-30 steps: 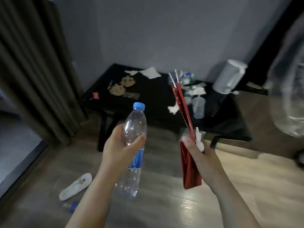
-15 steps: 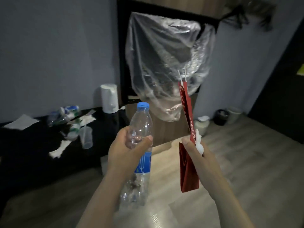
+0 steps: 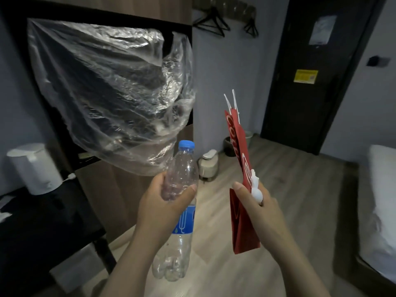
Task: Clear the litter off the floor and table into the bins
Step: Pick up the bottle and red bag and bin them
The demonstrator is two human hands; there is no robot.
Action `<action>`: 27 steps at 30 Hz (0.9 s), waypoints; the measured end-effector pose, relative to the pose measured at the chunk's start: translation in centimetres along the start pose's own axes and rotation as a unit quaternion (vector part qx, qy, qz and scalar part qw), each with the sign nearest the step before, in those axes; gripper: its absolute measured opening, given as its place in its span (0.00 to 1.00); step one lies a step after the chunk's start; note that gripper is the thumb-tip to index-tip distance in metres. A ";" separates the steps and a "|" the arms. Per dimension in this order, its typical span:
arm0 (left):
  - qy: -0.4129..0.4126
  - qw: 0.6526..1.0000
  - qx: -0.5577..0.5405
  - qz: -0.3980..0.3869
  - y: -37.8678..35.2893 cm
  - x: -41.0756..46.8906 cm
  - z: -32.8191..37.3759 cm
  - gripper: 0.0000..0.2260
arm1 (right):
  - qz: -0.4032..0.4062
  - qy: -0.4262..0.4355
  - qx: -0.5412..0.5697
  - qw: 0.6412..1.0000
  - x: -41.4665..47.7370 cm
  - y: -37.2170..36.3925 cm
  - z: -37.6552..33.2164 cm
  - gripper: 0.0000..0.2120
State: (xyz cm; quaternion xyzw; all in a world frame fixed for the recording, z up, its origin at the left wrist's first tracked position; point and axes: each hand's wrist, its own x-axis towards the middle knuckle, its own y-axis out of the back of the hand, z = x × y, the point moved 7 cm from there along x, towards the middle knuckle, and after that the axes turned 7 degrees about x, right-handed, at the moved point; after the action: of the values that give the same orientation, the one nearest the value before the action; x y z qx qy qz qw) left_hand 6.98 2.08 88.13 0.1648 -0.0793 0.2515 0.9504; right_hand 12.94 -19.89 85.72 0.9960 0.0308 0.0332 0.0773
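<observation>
My left hand (image 3: 165, 204) grips an empty clear plastic bottle (image 3: 179, 211) with a blue cap and blue label, held upright at centre. My right hand (image 3: 255, 206) pinches a flat red paper bag (image 3: 240, 168) with white string handles, together with a small white plastic piece (image 3: 256, 188). Ahead on the floor, by the wall, stand a beige pedal bin (image 3: 209, 165) and two small bins, a dark bin (image 3: 229, 145) and a pale bin (image 3: 248, 137) partly hidden behind the red bag.
A large clear plastic sheet (image 3: 111, 93) hangs over a dark cabinet frame at left. A black table (image 3: 42, 221) at the lower left carries a white kettle (image 3: 34, 168). A bed with white linen (image 3: 381, 200) lies at right, a dark door (image 3: 317, 71) beyond. The wooden floor runs toward the bins.
The view has swung right, away from the littered black table toward the bins and door. Both hands keep the same hold on the bottle and the red bag.
</observation>
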 end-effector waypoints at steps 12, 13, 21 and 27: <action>-0.027 0.994 -0.037 -0.095 -5.6 19.6 -3.5 0.16 | 0.102 -0.029 -0.027 0.994 15.0 -3.1 0.8 0.47; -0.030 0.994 -0.038 -0.102 -6.0 21.4 -3.5 0.16 | 0.111 -0.034 -0.031 0.993 16.2 -3.4 0.7 0.47; -0.024 0.992 -0.033 -0.121 -11.2 32.6 -7.0 0.16 | 0.171 -0.069 -0.047 0.982 25.1 -2.1 3.4 0.44; -0.033 0.989 -0.030 -0.142 -18.8 39.4 -7.5 0.16 | 0.184 -0.075 -0.038 0.979 34.1 0.3 5.4 0.36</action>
State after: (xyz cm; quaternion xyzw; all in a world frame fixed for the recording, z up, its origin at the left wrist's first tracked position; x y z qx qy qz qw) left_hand 50.91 7.19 85.19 0.1543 -0.0938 0.1063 0.9778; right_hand 47.29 -18.75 82.58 0.9806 -0.1604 -0.0270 0.1094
